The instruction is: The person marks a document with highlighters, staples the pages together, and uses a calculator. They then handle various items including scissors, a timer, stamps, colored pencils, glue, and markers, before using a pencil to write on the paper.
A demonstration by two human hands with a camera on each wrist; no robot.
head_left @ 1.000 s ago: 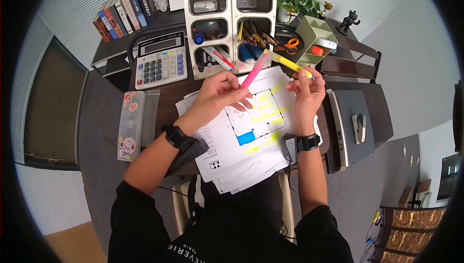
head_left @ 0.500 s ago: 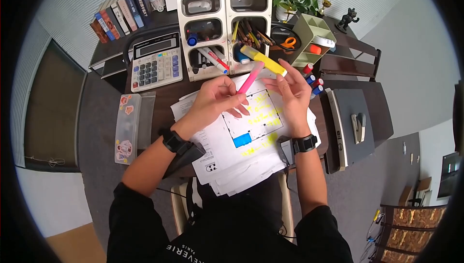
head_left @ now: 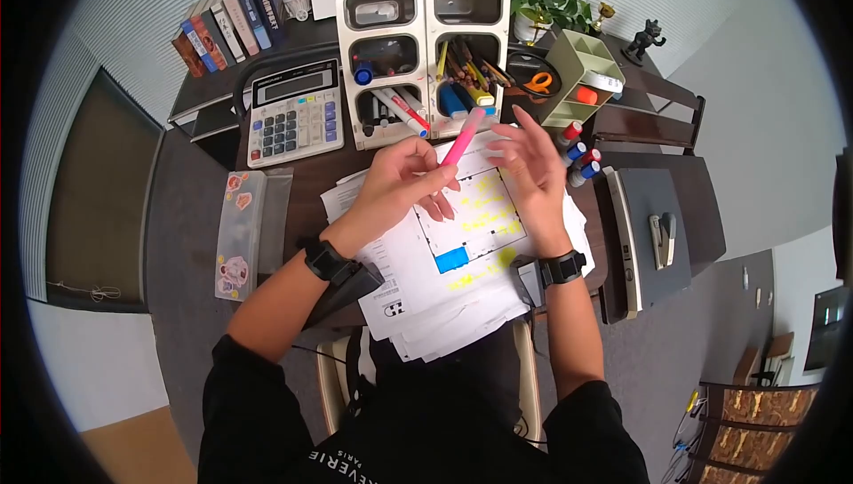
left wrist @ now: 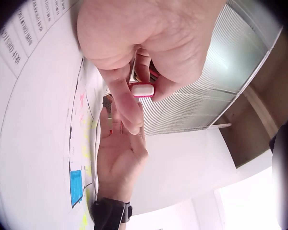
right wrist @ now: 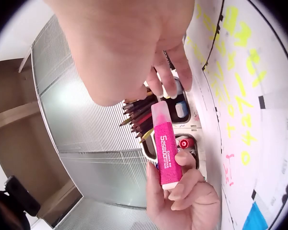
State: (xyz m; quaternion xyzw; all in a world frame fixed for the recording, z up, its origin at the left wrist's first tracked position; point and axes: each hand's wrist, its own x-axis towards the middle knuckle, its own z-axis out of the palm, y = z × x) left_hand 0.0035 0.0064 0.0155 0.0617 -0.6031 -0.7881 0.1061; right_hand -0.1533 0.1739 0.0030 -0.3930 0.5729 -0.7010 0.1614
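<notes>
My left hand [head_left: 397, 184] pinches a pink highlighter [head_left: 463, 137] between thumb and fingers, its capped tip pointing up toward the organizer. In the right wrist view the pink highlighter [right wrist: 165, 148] shows white lettering along its barrel. My right hand [head_left: 536, 180] is beside it, palm turned inward, fingers spread and holding nothing. A yellow highlighter [head_left: 480, 96] lies in the lower right compartment of the white desk organizer [head_left: 428, 66], by blue pens. Below both hands are stacked papers [head_left: 471, 297] with a printed plan, yellow and pink marks and a blue filled rectangle.
Left of the organizer is a calculator [head_left: 296, 115]; nearer stands a stickered clear case [head_left: 240, 235]. Several red- and blue-capped markers [head_left: 582, 157] stand right of the papers, below a green organizer [head_left: 577, 80]. Farther right a stapler [head_left: 662, 240] lies on a dark folder [head_left: 656, 217].
The yellow highlighter has left my right hand and now lies in the organizer's lower right compartment. The right hand moved left, then its fingers opened. My left hand still holds the pink highlighter.
</notes>
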